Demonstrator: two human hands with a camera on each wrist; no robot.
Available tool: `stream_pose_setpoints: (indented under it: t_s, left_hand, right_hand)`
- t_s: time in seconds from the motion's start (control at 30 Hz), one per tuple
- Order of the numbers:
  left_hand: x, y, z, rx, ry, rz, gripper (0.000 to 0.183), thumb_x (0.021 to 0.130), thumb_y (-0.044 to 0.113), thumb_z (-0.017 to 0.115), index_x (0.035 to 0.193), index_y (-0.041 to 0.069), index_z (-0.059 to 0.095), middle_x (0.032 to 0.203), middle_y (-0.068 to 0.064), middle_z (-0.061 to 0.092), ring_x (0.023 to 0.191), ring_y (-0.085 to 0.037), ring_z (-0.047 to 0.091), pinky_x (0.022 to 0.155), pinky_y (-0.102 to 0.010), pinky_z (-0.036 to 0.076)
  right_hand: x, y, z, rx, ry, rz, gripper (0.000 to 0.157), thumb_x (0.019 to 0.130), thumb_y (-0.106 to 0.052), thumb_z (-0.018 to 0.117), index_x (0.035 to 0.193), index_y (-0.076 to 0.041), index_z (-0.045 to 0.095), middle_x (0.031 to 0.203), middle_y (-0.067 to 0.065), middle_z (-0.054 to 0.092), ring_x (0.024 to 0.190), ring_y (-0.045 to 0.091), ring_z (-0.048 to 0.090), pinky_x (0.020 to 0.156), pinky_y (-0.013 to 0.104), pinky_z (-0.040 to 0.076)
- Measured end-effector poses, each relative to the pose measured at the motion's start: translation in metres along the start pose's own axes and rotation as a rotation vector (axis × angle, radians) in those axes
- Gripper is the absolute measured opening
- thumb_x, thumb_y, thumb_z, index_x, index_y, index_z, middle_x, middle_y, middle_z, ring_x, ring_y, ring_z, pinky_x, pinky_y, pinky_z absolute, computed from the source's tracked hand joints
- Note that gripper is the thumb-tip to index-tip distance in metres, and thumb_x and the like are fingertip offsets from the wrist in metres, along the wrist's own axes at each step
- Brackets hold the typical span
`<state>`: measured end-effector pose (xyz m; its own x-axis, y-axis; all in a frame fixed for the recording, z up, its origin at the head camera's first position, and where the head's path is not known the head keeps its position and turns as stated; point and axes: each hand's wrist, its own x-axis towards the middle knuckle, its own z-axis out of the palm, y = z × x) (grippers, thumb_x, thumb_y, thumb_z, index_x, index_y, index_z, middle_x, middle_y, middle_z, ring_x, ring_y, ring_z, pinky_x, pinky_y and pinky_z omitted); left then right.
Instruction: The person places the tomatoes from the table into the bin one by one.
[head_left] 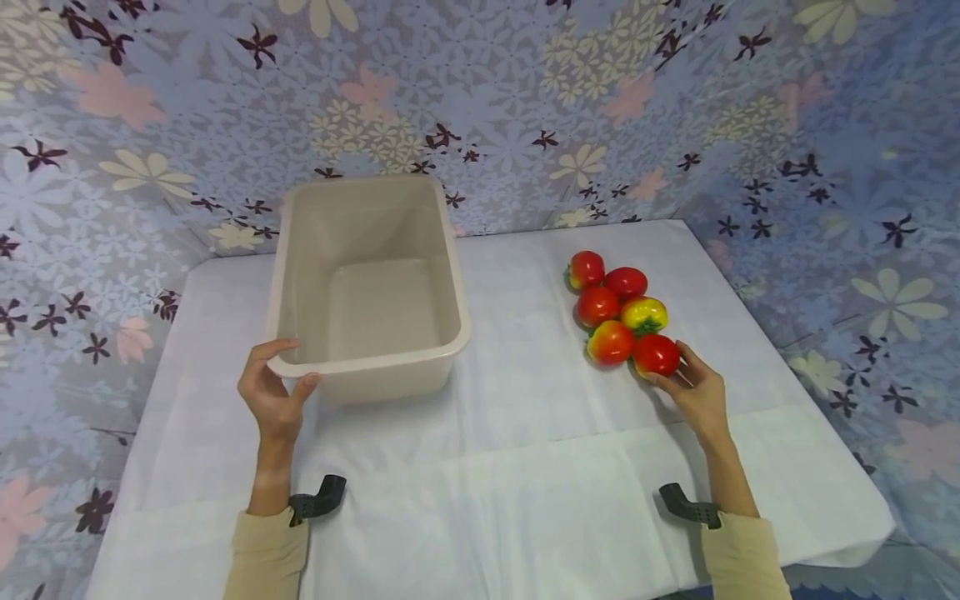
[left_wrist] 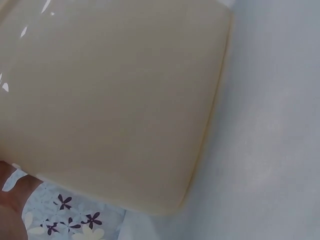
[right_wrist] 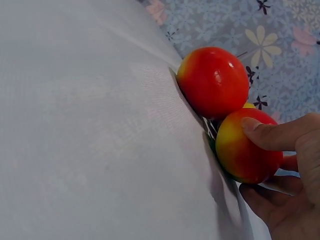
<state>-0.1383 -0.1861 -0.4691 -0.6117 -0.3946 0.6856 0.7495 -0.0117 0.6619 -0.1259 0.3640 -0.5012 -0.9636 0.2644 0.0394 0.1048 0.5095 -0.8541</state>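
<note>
A deep beige plastic tub (head_left: 393, 365) stands on the white-covered table at the left in the head view. My left hand (head_left: 273, 400) grips its near left corner, fingers over the rim and thumb at the front. In the left wrist view the tub's outer wall (left_wrist: 120, 100) hides most of that hand. At the right, my right hand (head_left: 701, 396) holds a red tomato (head_left: 657, 356) with yellow patches between thumb and fingers. This tomato is the nearest of a small cluster, its underside close to the cloth. Another tomato (right_wrist: 213, 82) sits right beside it in the right wrist view.
Several more tomatoes lie grouped behind, including a mostly yellow one (head_left: 644, 316) and a red one (head_left: 597, 306). White cloth (head_left: 517, 383) spreads between tub and cluster. Floral fabric (head_left: 510, 108) hangs behind the table. Black wrist mounts (head_left: 321, 498) stick out from both sleeves.
</note>
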Motion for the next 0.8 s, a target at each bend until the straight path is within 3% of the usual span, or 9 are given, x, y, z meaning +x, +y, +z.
stream_pose_setpoints:
  t_s: [0.23,0.33,0.53,0.6,0.7,0.8]
  left_hand:
    - [-0.006,-0.008,0.011,0.045,0.077,0.066,0.071,0.068,0.041,0.087,0.093,-0.019,0.060,0.097,0.002,0.070,0.096,-0.013,0.061,0.092,-0.026,0.042]
    - [-0.007,-0.007,0.012,0.091,0.080,0.095,0.078,0.069,0.049,0.085,0.093,-0.021,0.058,0.098,0.004,0.070,0.095,-0.011,0.062,0.090,-0.025,0.044]
    - [-0.001,-0.005,0.011,0.153,0.068,0.156,0.074,0.070,0.058,0.081,0.092,-0.011,0.065,0.097,0.008,0.071,0.091,-0.008,0.064,0.084,-0.019,0.046]
    - [0.001,-0.004,0.013,0.166,0.061,0.167,0.078,0.070,0.059,0.080,0.091,-0.014,0.062,0.097,0.009,0.070,0.091,-0.007,0.064,0.083,-0.019,0.046]
    - [0.003,0.002,0.017,0.185,0.055,0.175,0.085,0.071,0.060,0.079,0.089,-0.021,0.057,0.097,0.012,0.070,0.091,-0.004,0.063,0.084,-0.018,0.046]
    - [0.004,0.008,0.021,0.194,0.057,0.178,0.089,0.071,0.060,0.079,0.087,-0.024,0.054,0.096,0.012,0.070,0.091,-0.001,0.063,0.083,-0.017,0.046]
  right_hand:
    - [-0.002,0.002,-0.003,0.023,0.011,0.006,0.075,0.085,-0.004,0.074,0.148,0.001,0.035,0.152,0.022,0.038,0.131,0.042,0.045,0.087,0.009,0.042]
    - [-0.001,0.002,-0.002,0.034,0.031,0.017,0.074,0.085,-0.005,0.075,0.148,0.000,0.036,0.152,0.022,0.039,0.131,0.040,0.046,0.086,0.007,0.043]
    - [-0.004,-0.005,0.001,0.060,0.035,0.056,0.074,0.086,-0.009,0.074,0.149,-0.003,0.035,0.154,0.018,0.038,0.133,0.040,0.044,0.088,0.009,0.042]
    - [-0.005,-0.007,-0.001,0.067,0.043,0.063,0.074,0.086,-0.007,0.074,0.149,-0.003,0.035,0.154,0.018,0.037,0.133,0.039,0.044,0.088,0.009,0.042]
    - [-0.005,-0.008,-0.003,0.122,0.057,0.058,0.074,0.085,-0.002,0.074,0.148,-0.002,0.037,0.153,0.019,0.038,0.133,0.033,0.047,0.087,0.008,0.043]
    - [-0.004,-0.008,-0.007,0.186,0.061,0.030,0.073,0.083,0.002,0.074,0.147,0.001,0.038,0.152,0.022,0.038,0.127,0.018,0.052,0.085,0.007,0.044]
